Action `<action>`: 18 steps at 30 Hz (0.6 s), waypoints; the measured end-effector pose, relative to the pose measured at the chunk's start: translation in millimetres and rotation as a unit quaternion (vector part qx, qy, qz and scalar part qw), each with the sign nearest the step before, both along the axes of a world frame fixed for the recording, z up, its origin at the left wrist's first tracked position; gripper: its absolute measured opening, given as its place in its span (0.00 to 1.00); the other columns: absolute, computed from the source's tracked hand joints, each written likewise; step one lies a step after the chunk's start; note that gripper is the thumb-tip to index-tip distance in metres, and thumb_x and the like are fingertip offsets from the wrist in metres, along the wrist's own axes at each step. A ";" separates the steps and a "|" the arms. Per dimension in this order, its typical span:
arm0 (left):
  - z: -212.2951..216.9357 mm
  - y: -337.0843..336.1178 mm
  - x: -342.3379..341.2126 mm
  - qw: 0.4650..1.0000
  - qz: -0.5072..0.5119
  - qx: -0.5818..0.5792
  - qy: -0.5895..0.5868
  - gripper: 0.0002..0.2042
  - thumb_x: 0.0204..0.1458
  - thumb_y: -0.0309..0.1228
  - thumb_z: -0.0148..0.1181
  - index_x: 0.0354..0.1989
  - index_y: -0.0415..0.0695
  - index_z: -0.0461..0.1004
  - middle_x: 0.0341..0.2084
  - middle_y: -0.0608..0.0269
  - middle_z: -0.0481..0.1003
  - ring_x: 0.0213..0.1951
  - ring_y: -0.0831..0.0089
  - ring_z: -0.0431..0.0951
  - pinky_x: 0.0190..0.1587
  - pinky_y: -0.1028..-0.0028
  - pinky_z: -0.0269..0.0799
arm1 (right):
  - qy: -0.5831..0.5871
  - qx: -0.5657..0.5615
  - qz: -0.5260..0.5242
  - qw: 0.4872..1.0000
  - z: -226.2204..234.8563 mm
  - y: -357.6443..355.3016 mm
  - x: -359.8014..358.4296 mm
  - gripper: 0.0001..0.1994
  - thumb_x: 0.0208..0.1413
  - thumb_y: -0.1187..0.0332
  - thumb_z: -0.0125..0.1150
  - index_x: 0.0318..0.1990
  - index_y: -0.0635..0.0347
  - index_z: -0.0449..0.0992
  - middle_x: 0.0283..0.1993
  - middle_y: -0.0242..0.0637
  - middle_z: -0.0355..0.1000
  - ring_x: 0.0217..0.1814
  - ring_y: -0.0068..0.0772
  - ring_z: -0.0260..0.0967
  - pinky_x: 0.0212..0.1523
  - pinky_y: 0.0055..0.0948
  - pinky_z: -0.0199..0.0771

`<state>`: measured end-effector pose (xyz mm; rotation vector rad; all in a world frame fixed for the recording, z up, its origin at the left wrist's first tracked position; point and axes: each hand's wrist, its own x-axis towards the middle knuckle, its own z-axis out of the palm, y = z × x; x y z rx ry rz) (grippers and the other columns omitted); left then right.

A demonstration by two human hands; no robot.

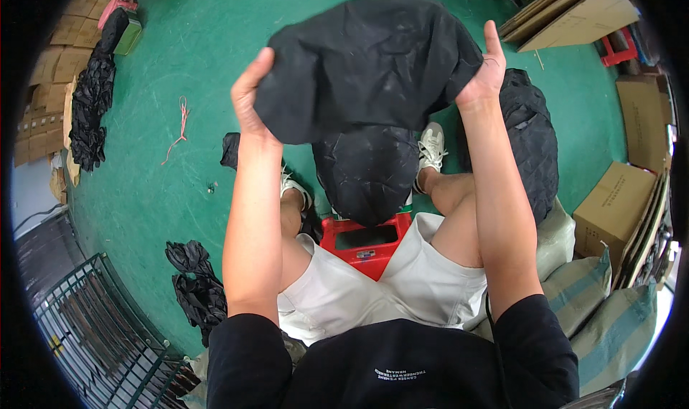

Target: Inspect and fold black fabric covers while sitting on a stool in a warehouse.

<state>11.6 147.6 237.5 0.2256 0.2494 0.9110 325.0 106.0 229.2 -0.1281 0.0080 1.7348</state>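
A wide piece of black cloth (366, 68) is held up in front of me, spread between both hands. My left hand (252, 96) grips its left end; the thumb shows, while the cloth hides the fingers. At the opposite end my right hand (486, 73) has hold of the cloth, thumb pointing up and fingers tucked out of sight behind it. Below the cloth, a rounded black fabric bundle (367, 175) rests at the far edge of a red plastic stool (362, 247) between my knees. The held cloth covers the bundle's upper part.
Beside my right leg stands a large black bundle (527, 140). Crumpled black fabric (194, 283) and pink string (182, 125) lie on the green floor (143, 215). Woven sacks (610, 330) and cardboard boxes (613, 204) are at right, a metal rack (97, 330) at lower left.
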 end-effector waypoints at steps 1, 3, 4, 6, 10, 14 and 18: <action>0.4 -1.1 0.4 1.000 -0.001 -0.001 -0.001 0.20 0.59 0.39 0.52 0.49 0.32 0.74 0.44 0.45 0.78 0.44 0.55 0.81 0.52 0.59 0.76 | -0.040 -0.007 0.000 0.999 9.7 -1.9 -6.1 0.34 0.62 0.44 0.47 0.55 0.74 0.70 0.57 0.56 0.70 0.59 0.54 0.69 0.65 0.49 0.63; 10.3 -2.5 3.0 0.997 0.061 -0.036 0.034 0.20 0.60 0.40 0.51 0.46 0.31 0.76 0.43 0.44 0.78 0.44 0.54 0.80 0.53 0.59 0.75 | -0.081 -0.013 0.000 0.997 26.6 -4.7 -18.8 0.35 0.61 0.43 0.47 0.55 0.75 0.70 0.56 0.56 0.70 0.59 0.53 0.69 0.64 0.48 0.64; 5.2 -0.7 0.6 0.996 0.056 -0.048 0.047 0.21 0.60 0.41 0.52 0.43 0.31 0.76 0.43 0.45 0.79 0.44 0.53 0.81 0.53 0.59 0.75 | -0.120 -0.052 0.028 0.991 30.0 -5.2 -25.7 0.36 0.61 0.42 0.48 0.55 0.74 0.71 0.56 0.55 0.71 0.59 0.53 0.69 0.64 0.48 0.65; 4.1 1.1 1.5 0.997 0.044 -0.049 0.030 0.20 0.58 0.39 0.52 0.43 0.30 0.76 0.42 0.44 0.79 0.43 0.53 0.81 0.52 0.58 0.76 | -0.127 -0.019 0.087 0.988 24.3 -5.1 -23.4 0.37 0.61 0.41 0.47 0.57 0.74 0.68 0.60 0.54 0.68 0.62 0.51 0.67 0.67 0.47 0.60; -6.9 8.0 -0.5 0.998 0.033 -0.021 0.045 0.17 0.52 0.27 0.50 0.44 0.26 0.73 0.40 0.41 0.78 0.43 0.51 0.80 0.50 0.56 0.77 | -0.178 -0.040 -0.026 0.983 32.5 -1.9 -26.3 0.25 0.62 0.56 0.52 0.52 0.75 0.71 0.55 0.54 0.72 0.57 0.47 0.71 0.63 0.47 0.67; -8.5 7.9 1.9 0.989 0.066 -0.039 0.127 0.22 0.44 0.21 0.46 0.49 0.23 0.69 0.45 0.37 0.75 0.43 0.48 0.79 0.50 0.55 0.78 | -0.283 -0.105 0.084 0.950 20.8 -3.2 -36.6 0.13 0.54 0.74 0.56 0.46 0.71 0.75 0.48 0.46 0.77 0.49 0.41 0.76 0.57 0.40 0.74; -12.0 17.6 -8.5 0.994 0.067 -0.028 0.084 0.21 0.44 0.22 0.44 0.48 0.26 0.71 0.44 0.41 0.76 0.43 0.50 0.79 0.48 0.57 0.79 | -0.191 -0.074 -0.016 0.979 22.6 -2.9 -22.1 0.17 0.57 0.71 0.55 0.51 0.72 0.73 0.53 0.48 0.74 0.53 0.42 0.74 0.60 0.43 0.70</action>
